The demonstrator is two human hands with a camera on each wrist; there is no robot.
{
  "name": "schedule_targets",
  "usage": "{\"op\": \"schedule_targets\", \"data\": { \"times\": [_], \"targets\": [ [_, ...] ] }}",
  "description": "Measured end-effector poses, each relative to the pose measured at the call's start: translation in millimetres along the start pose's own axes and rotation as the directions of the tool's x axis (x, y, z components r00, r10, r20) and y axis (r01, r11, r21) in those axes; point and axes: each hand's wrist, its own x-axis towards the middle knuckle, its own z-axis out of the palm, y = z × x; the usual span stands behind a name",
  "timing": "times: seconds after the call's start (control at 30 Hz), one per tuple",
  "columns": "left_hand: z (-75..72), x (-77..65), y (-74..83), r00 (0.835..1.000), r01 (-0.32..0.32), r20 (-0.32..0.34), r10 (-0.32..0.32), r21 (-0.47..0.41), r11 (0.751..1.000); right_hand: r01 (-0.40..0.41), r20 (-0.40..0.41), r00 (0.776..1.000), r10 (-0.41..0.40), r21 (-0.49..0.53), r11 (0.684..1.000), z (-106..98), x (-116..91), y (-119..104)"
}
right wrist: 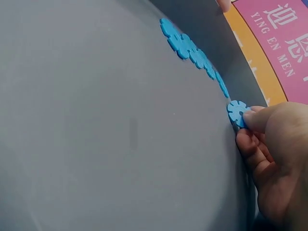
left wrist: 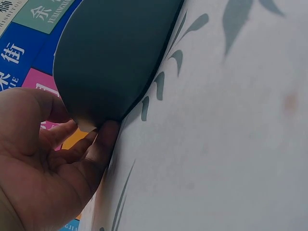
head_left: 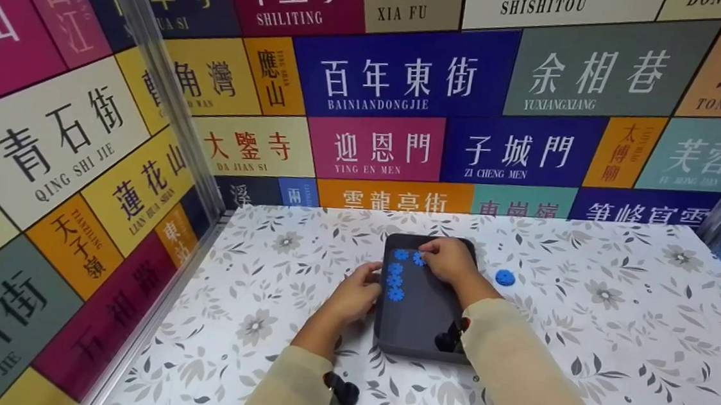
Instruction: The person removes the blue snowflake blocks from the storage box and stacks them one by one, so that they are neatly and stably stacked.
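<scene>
A dark grey rectangular tray (head_left: pixel 423 349) lies on the table. My right hand (head_left: pixel 452 261) is inside its far end, pinching a blue notched disc (right wrist: pixel 236 111) between thumb and fingers at the far wall. Along the left inner wall, several matching blue discs (head_left: pixel 396 282) form a row, and another blue disc (head_left: pixel 401 254) lies in the far left corner. My left hand (head_left: pixel 353 295) holds the tray's left side; in the left wrist view its thumb and fingers (left wrist: pixel 107 137) close around the tray's edge.
More blue discs (head_left: pixel 505 277) sit together on the table just right of the tray. A floral-patterned cloth (head_left: pixel 578 374) covers the table. Panels with printed street names (head_left: pixel 402 80) stand behind and to the left.
</scene>
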Motion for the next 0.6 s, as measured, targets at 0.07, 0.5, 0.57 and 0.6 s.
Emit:
{"op": "schedule_targets", "data": {
  "times": [0.07,0.5,0.57,0.6],
  "targets": [
    [0.1,-0.3,0.1,1.0,-0.004,-0.003,0.004,0.004,1.0,-0.001,0.003,1.0,0.001,0.005,1.0,0,0,0],
    [-0.6,0.5,-0.7,1.0,0.008,0.0,-0.008,0.016,1.0,0.014,-0.08,0.997,0.001,0.188,0.982,-4,1,-9],
    [-0.4,0.4,-0.8,1.0,0.014,-0.002,-0.014,0.022,1.0,0.01,-0.097,0.995,0.011,0.215,0.976,-6,0,-12],
    [-0.4,0.1,-0.8,1.0,0.017,-0.002,-0.017,0.024,1.0,0.012,-0.108,0.994,0.013,0.226,0.974,-7,0,-13]
  ]
}}
